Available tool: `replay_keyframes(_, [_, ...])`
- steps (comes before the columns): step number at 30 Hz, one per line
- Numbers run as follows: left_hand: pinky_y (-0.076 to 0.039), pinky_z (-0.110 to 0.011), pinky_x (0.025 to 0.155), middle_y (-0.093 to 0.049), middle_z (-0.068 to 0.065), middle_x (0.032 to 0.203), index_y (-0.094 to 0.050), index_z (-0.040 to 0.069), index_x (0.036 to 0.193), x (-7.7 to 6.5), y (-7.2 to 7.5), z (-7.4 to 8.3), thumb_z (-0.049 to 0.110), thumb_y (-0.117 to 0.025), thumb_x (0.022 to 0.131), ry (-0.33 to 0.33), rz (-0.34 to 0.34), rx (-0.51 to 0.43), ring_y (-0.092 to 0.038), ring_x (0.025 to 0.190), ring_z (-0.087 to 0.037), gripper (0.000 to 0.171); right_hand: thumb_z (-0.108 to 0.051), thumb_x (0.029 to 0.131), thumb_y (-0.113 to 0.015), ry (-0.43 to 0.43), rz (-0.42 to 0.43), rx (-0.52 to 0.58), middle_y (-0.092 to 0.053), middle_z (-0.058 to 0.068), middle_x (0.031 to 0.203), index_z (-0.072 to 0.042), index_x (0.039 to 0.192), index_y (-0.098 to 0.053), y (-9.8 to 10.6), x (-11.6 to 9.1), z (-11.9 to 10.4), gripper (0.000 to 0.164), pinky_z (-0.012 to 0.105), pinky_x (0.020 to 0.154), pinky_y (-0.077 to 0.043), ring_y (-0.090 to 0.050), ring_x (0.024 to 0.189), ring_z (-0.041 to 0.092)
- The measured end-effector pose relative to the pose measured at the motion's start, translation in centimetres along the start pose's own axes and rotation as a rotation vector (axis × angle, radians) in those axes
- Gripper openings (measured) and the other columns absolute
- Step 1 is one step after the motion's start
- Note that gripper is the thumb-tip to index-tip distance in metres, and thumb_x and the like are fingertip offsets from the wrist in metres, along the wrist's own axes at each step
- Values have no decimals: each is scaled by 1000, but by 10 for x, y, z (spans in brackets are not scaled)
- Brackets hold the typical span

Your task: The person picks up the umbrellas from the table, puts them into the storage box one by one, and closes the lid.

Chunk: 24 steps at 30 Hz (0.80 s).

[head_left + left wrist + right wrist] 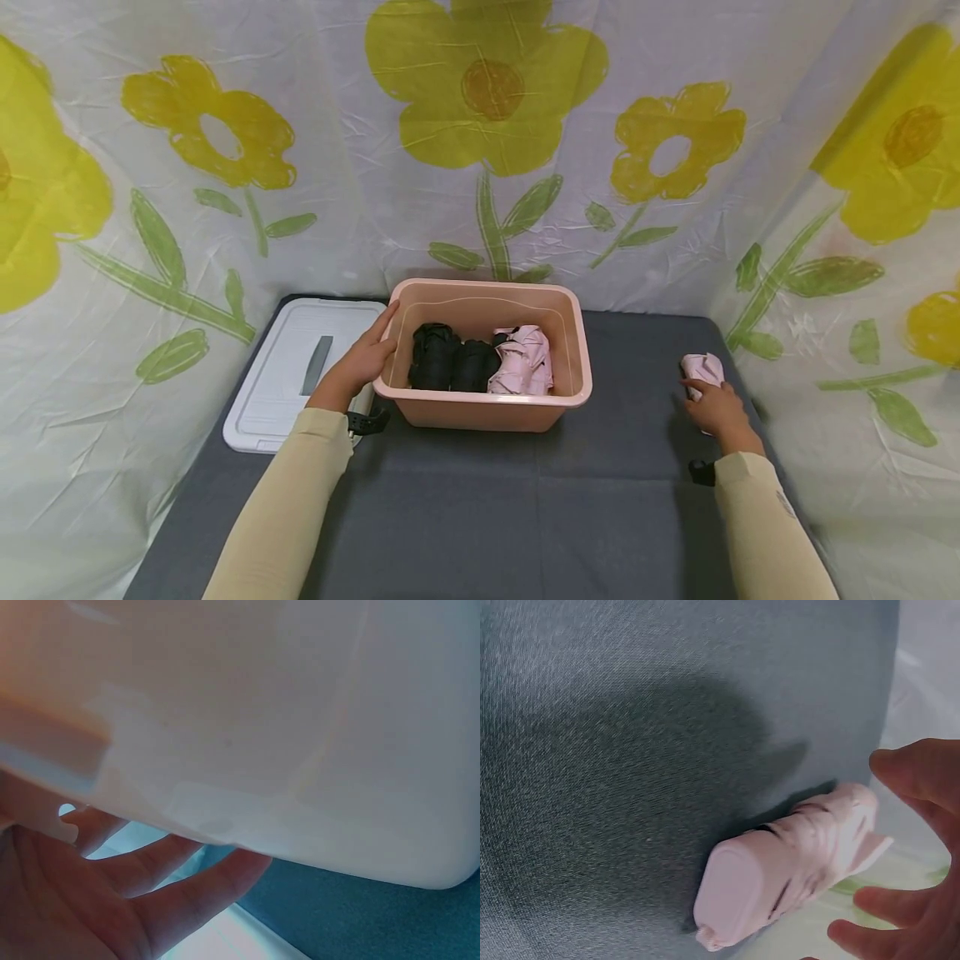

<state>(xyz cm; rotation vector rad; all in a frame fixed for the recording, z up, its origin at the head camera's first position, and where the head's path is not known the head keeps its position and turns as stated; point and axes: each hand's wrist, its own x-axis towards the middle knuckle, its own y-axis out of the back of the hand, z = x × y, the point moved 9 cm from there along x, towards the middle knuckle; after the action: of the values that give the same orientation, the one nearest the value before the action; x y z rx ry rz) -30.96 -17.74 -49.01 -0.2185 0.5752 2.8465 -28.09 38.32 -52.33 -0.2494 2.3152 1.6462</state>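
Note:
A salmon-pink plastic bin (480, 415) stands at the back middle of the table. Inside it lie two black folded bundles (433, 362) side by side, with a pink folded bundle (522, 362) to their right. My left hand (360, 362) holds the bin's left rim, thumb over the edge; the left wrist view shows several fingers (199, 892) partly hidden behind the bin's edge. At the table's right side lies a pink folded umbrella (780, 862), its smooth handle end towards the person. Over it my right hand (716, 412) has its thumb and fingers spread apart.
A white lid (273, 358) with a grey handle lies flat left of the bin, partly behind the left hand. Dark grey cloth (480, 517) covers the table. A pale curtain (337, 167) with yellow flowers hangs close behind and along both sides.

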Motion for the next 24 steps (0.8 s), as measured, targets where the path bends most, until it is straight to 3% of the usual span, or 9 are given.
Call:
replay_keyframes(4, [-23, -59, 114, -3, -12, 164, -2, 38, 156, -1, 0, 0, 12, -31, 100, 6, 0, -3, -21, 145, -40, 68, -25, 94, -47, -42, -50, 24, -19, 49, 139, -4, 146, -40, -6, 3, 8, 56, 75, 89, -32, -25, 123, 67])
replay_keyframes(10, [-23, -59, 114, -3, -13, 164, -2, 39, 156, -2, 1, 0, 12, -31, 100, 9, 3, 11, -21, 145, -40, 68, -23, 92, -52, -93, -121, 83, 1, 50, 142, -5, 149, -33, -17, 9, 16, 62, 79, 94, -22, -11, 125, 71])
replay_keyframes(16, [-23, -59, 114, -2, -13, 164, -2, 37, 156, -3, 1, 0, 13, -31, 102, 0, 1, 1, -20, 145, -40, 66, -22, 90, -52, -148, -159, 118, 11, 48, 142, -8, 150, -29, -31, 20, 29, 66, 82, 90, -24, -11, 124, 73])
replay_keyframes(21, [-23, -58, 115, -4, -11, 164, -4, 38, 156, -1, 1, -2, 14, -31, 101, 7, 6, 2, -23, 145, -40, 66, -19, 89, -51, -163, -134, 109, 11, 49, 139, -7, 150, -30, -34, 26, 35, 65, 80, 87, -30, -21, 118, 73])
replay_keyframes(24, [-22, -58, 115, -4, -11, 164, -4, 37, 156, 1, 1, -3, 13, -33, 101, 3, 10, 12, -22, 145, -39, 67, -19, 89, -49, -166, -124, 99, 2, 49, 135, -7, 149, -30, -34, 27, 37, 64, 78, 84, -34, -27, 114, 71])
